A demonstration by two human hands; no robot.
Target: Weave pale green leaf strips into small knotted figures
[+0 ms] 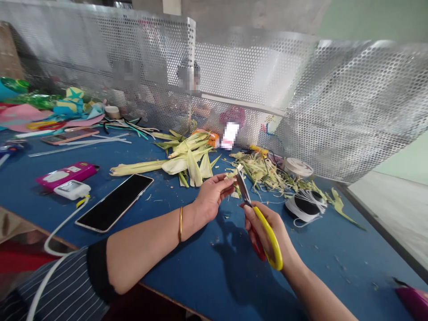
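My left hand (212, 196) pinches a small pale strip of corn husk (232, 174) between thumb and fingers, above the blue table (200, 263). My right hand (267, 232) grips yellow-and-red-handled scissors (264, 227), blades pointing up at the strip and touching its end. A gold bangle sits on my left wrist. Behind the hands lie a pile of whole husk leaves (187, 160) and a heap of cut husk scraps (267, 174).
A black phone (115, 203), a pink case (67, 174) and a white charger with cable (72, 189) lie to the left. A black spool of white cord (302, 207) and a round lid (297, 167) sit at right. A perforated metal screen (254, 80) closes the back; coloured paper lies far left.
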